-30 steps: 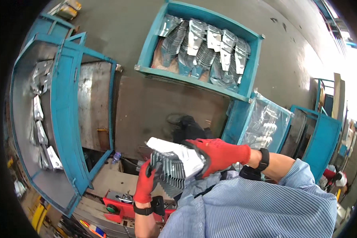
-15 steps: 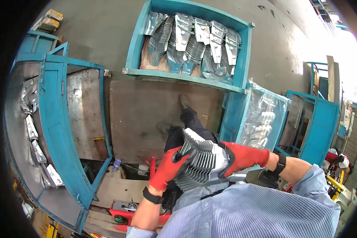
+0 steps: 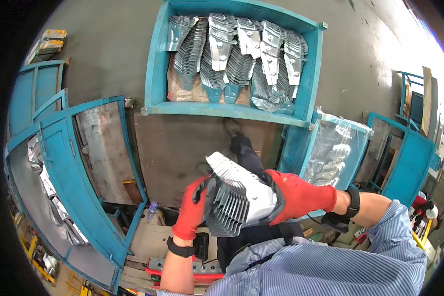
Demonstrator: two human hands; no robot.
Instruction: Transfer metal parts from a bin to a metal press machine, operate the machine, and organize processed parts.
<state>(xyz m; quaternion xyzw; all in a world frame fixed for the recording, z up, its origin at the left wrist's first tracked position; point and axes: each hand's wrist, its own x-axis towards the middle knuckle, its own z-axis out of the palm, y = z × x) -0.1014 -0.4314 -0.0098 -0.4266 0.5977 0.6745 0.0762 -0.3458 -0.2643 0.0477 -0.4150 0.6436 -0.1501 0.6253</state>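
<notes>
A stack of stamped sheet-metal brackets (image 3: 241,190), shiny and fanned like overlapping plates, is held in front of my body. My left hand (image 3: 195,204), in a red glove with a black palm, grips its left side. On the right side my right hand (image 3: 288,197), gloved alike, presses against the stack. Both sets of fingers are partly hidden by the metal. Ahead stands a blue metal bin (image 3: 227,112) holding several rows of similar nested brackets (image 3: 222,42), with brown cardboard showing beneath them.
Right of the bin, a blue container (image 3: 293,153) carries plastic-wrapped metal parts (image 3: 333,153). To the left is a blue-framed rack (image 3: 66,163) with more brackets (image 3: 59,207). A red fixture (image 3: 155,269) sits on the bench below. A plastic bottle (image 3: 153,207) stands near the rack.
The bracket stack has turned in my hands, so its broad top face now shows. My view has shifted, with the bin appearing lower and larger. Both hands keep hold.
</notes>
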